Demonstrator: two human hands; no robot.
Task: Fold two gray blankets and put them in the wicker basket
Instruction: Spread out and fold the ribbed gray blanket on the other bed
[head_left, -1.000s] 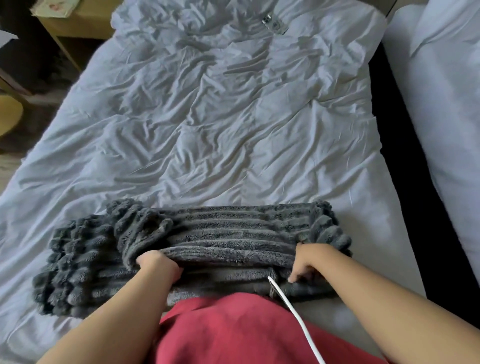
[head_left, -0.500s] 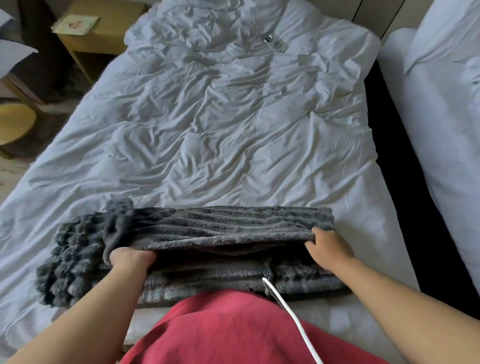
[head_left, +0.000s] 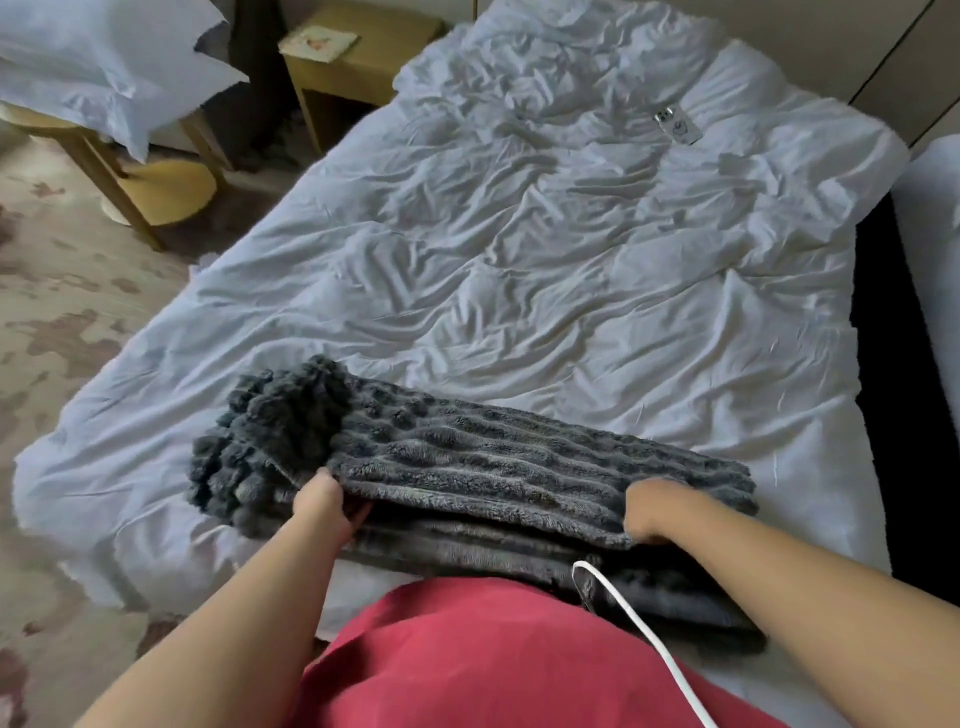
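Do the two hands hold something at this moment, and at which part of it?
Both grip the gray blanket by the near edge of its top layer: the left hand toward the left end, the right hand toward the right end.

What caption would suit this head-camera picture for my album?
A person's left grip and right grip hold the top layer of a folded gray blanket on a rumpled white bed.

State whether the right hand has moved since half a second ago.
Yes. The right hand has shifted left, away from the right edge of the bed, along the gray blanket.
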